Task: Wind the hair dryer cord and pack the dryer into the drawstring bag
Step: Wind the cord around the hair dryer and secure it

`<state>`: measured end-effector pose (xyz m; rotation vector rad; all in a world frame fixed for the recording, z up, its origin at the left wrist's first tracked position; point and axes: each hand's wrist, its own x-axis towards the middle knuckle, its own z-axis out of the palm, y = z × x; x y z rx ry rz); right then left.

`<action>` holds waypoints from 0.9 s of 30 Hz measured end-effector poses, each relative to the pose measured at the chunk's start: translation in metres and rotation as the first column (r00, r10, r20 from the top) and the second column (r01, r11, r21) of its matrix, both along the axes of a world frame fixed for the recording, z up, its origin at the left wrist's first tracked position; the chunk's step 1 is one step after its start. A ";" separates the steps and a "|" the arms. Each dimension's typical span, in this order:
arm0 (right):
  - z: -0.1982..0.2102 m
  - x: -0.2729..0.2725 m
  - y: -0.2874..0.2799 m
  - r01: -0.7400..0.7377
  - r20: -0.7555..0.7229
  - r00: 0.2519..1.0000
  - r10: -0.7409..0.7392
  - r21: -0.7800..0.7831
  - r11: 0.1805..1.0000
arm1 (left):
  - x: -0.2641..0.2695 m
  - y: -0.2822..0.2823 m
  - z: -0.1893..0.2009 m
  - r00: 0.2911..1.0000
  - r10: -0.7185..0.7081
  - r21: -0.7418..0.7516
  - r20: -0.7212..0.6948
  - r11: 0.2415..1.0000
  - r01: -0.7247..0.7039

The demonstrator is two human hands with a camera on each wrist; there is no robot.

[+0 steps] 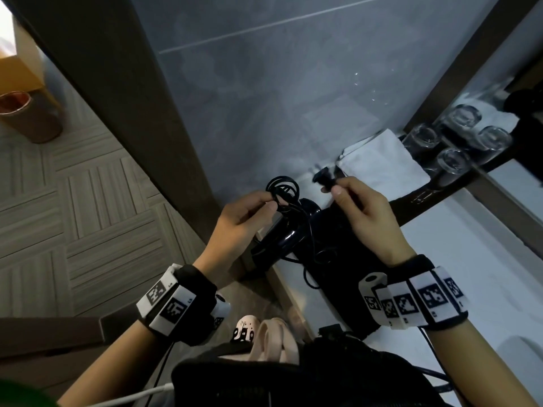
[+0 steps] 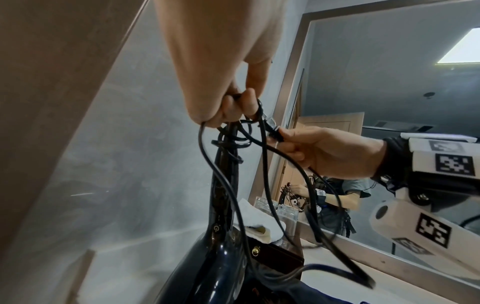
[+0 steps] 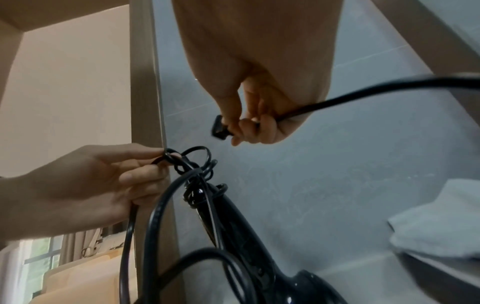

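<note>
left hand (image 1: 249,212) pinches cord (image 1: 282,189) loops above black dryer (image 1: 282,233); right hand (image 1: 361,210) grips plug (image 1: 321,177) end. white bag (image 1: 382,163) behind, nr glasses (image 1: 458,136).

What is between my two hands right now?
Only open air in front of the grey wall separates left hand from right hand, clearest in the right wrist view.

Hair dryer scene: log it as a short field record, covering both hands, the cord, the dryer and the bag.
left hand: fingers pinch small wound loops of the cord at the top of the dryer handle
right hand: fingers pinch the plug end of the cord
cord: black, partly wound, long slack loops hanging loose
hair dryer: black, glossy, handle up between the hands
drawstring bag: white, lying on the counter beside the glasses, dryer not inside
</note>
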<state>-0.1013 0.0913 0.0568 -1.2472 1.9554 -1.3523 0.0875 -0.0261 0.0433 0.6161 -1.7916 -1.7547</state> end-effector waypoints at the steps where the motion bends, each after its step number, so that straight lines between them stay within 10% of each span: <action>1: -0.003 -0.001 0.001 -0.002 0.058 0.998 0.000 0.037 0.999 | 0.001 -0.001 -0.001 1.000 0.004 -0.007 -0.002 1.000 -0.004; 11: -0.039 0.011 -0.004 -0.177 0.333 0.938 0.096 0.223 0.959 | 0.000 -0.008 -0.005 0.999 0.051 0.092 -0.002 0.995 -0.050; 18: -0.039 0.037 -0.010 -0.287 0.698 0.680 0.224 -0.028 0.957 | 0.002 -0.016 -0.008 0.998 0.057 0.102 0.015 0.993 -0.058; 23: -0.046 0.053 -0.016 -0.142 0.713 0.695 0.097 0.004 0.990 | 0.002 -0.018 -0.008 0.999 0.041 0.128 0.019 0.991 -0.043; 27: -0.057 0.053 -0.009 -0.298 0.777 0.599 0.194 -0.008 0.954 | 0.002 -0.016 -0.006 0.999 0.027 0.137 0.019 0.990 -0.030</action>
